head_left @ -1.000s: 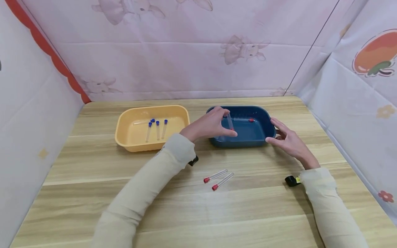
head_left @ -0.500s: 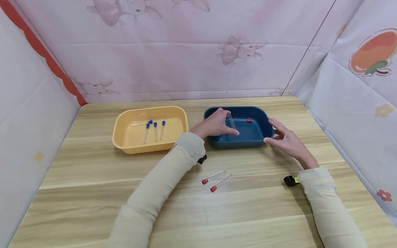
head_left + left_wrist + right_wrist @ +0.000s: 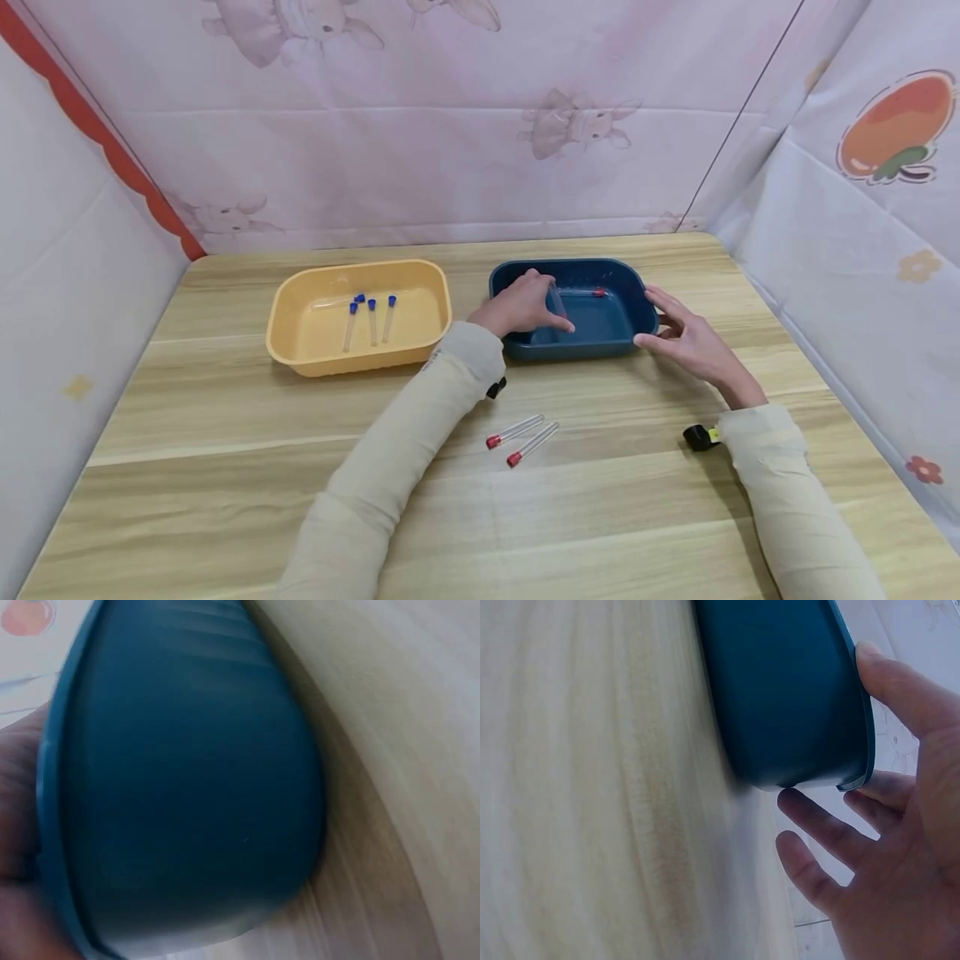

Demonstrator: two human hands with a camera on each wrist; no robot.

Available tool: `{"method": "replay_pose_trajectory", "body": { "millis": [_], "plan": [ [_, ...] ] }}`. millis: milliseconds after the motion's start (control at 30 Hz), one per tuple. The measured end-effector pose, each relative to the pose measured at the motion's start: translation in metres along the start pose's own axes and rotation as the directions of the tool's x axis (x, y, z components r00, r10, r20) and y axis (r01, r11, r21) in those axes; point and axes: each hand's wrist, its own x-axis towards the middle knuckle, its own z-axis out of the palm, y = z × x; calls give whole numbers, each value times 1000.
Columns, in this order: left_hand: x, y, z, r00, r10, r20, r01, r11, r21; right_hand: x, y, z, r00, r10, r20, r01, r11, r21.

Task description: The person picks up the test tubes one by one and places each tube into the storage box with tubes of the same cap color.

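Observation:
My left hand [image 3: 522, 304] reaches over the left side of the dark blue basin [image 3: 603, 349]. Between its thumb and fingers it holds a clear test tube [image 3: 559, 303], low inside; the tube's red cap is hidden at the thumb. Another red-capped tube [image 3: 598, 292] lies farther back on the basin's floor. At the basin's right end, my right hand [image 3: 693, 346] rests its thumb [image 3: 900, 682] against the rim and its extended fingers [image 3: 821, 825] along the end wall. Two more red-capped tubes [image 3: 534, 443] lie on the table in front. The left wrist view mostly shows the basin's outer wall.
To the left stands a yellow basin [image 3: 360, 364] with several blue-capped tubes [image 3: 372, 323] in it. Both basins sit toward the back of the wooden table [image 3: 225, 467], with printed cloth walls [image 3: 450, 167] behind and at the sides.
My left hand has lowered the red-capped tube deeper into the blue basin, moving slightly right relative to it. My right hand has kept its place at the basin's end. The head view has shifted slightly.

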Motion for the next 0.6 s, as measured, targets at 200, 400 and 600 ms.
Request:
{"method": "replay_pose_trajectory", "body": {
  "millis": [200, 400, 600],
  "plan": [
    [1, 1, 5, 1000, -11, 7, 11, 999, 49, -1, 0, 0, 1000, 1, 1, -1, 1000, -18],
    [4, 1, 9, 1000, -17, 2, 17, 993, 119, 0, 0, 0, 1000, -3, -2, 3, 1000, -22],
    [6, 2, 10, 999, -45, 4, 44, 990, 136, 1, 1, -1, 1000, -1, -2, 1, 1000, -18]
  ]
}}
